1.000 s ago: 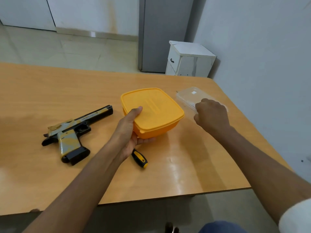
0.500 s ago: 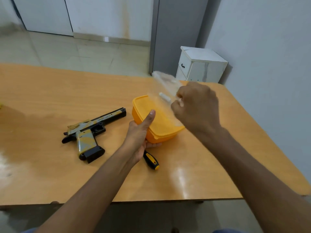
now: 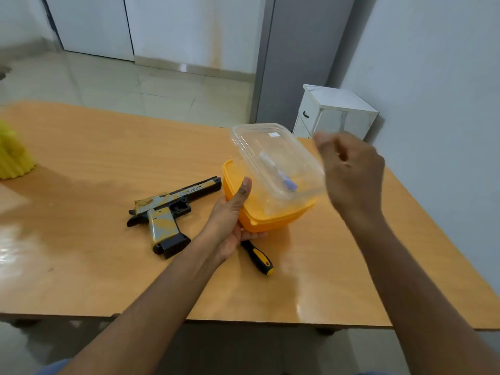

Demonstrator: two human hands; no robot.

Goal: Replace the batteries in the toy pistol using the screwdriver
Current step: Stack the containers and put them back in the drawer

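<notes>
Far left on the wooden table (image 3: pixel 81 147): a ribbed yellow plastic object (image 3: pixel 13 155), cut off by the frame edge. Further right, flat on its side, a black toy pistol with tan camouflage (image 3: pixel 167 212), muzzle toward a yellow plastic lidded box (image 3: pixel 270 212). Left hand (image 3: pixel 230 220) gripping that box at its near-left corner, thumb up on the lid. Behind the wrist, partly hidden, a black-and-yellow-handled screwdriver (image 3: pixel 258 257) on the table. Above the box, tilted, a clear plastic container (image 3: pixel 276 158) with a small white-and-blue item inside, blurred. Right hand (image 3: pixel 351 171) curled at the container's right edge, seemingly holding it. Beyond the table, a white cabinet (image 3: pixel 332 115) against the wall.
</notes>
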